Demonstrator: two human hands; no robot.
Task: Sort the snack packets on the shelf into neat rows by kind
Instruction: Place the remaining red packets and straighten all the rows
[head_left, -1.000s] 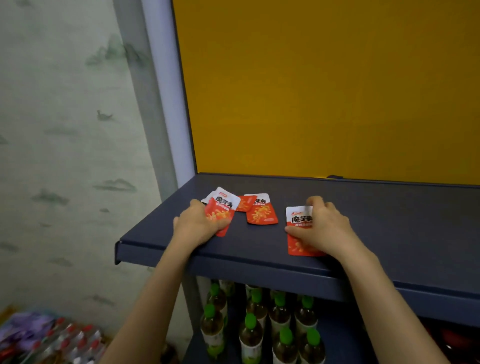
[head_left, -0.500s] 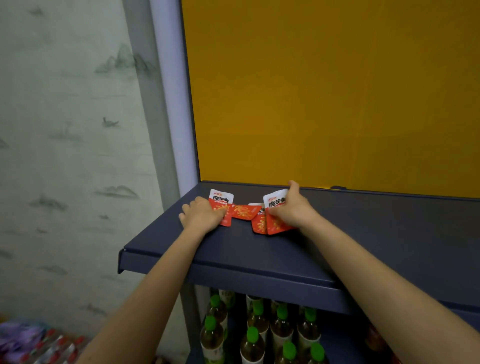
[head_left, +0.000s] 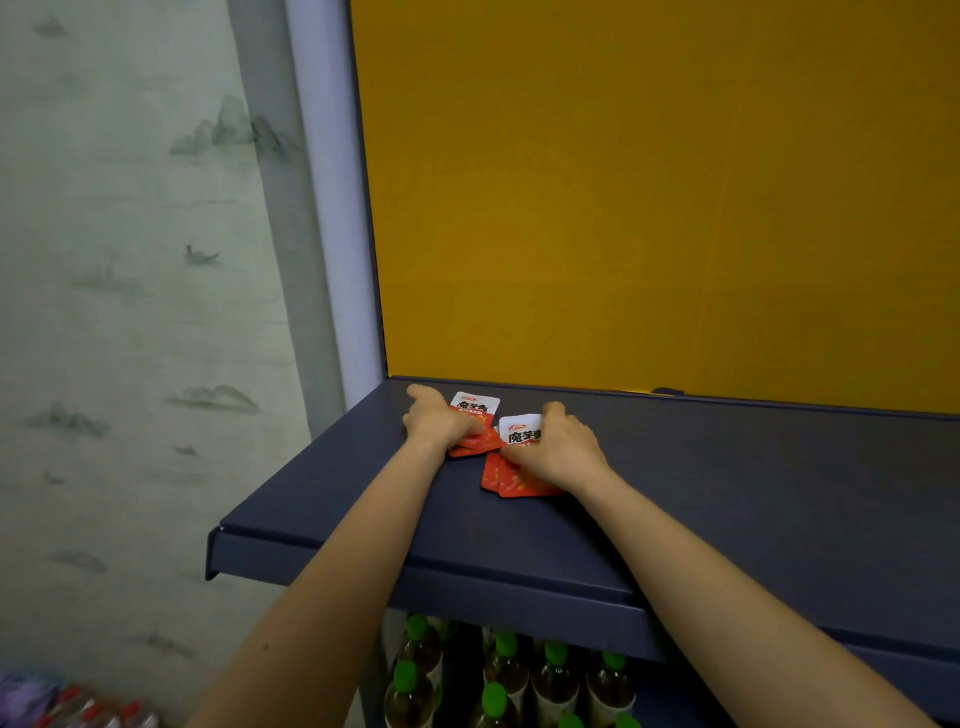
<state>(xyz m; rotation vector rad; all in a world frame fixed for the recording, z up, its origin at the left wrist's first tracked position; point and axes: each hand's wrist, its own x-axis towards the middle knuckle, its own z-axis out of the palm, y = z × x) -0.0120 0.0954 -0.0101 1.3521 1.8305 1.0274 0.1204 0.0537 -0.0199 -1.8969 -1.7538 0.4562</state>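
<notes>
Glossy foil-like snack packets (head_left: 475, 410) lie on a smooth matt dark-blue shelf (head_left: 727, 467) before a matt yellow panel (head_left: 649, 197).

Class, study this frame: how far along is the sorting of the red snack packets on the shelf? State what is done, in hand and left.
Done: the visible packets sit in a left pile and a right pile near the back left of the shelf. In hand: the left hand grips the left pile, and the right hand grips the right pile. Left: both piles overlap unevenly, and no neat row shows yet.
</notes>
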